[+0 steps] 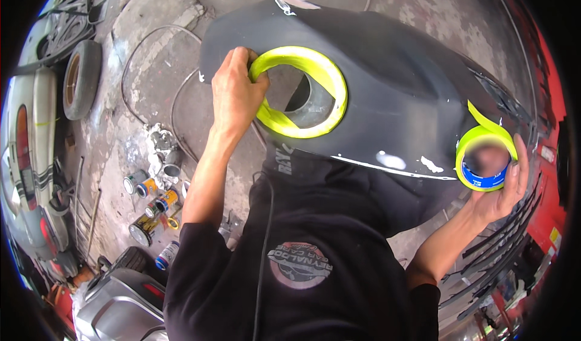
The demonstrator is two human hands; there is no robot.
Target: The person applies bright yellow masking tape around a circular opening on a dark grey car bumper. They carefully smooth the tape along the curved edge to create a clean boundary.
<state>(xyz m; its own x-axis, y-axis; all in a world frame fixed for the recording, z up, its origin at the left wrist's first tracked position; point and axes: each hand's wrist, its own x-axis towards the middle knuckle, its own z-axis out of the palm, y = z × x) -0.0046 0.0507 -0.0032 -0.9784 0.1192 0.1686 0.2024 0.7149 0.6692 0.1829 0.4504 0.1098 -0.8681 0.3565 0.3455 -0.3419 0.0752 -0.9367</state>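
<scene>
A dark grey car bumper (393, 99) lies across the front of my body. Yellow-green masking tape (340, 92) lines the rim of its round opening. My left hand (235, 92) is closed over the left side of that rim, thumb inside the opening and fingers curled at the outer edge, pinching the tape there. At the right end of the bumper, my right hand (502, 198) holds a roll of yellow-green masking tape (462, 159) with a blue core, fingers along its outer side. A loose tail of tape sticks up from the roll. Part of the right palm is hidden behind the roll.
Several cans (145, 227) stand and lie on the stained concrete floor at left, near crumpled whitish material (162, 150). A hose (124, 80) curves over the floor. Car parts and a wheel (82, 79) line the far left. A red surface (548, 220) stands at right.
</scene>
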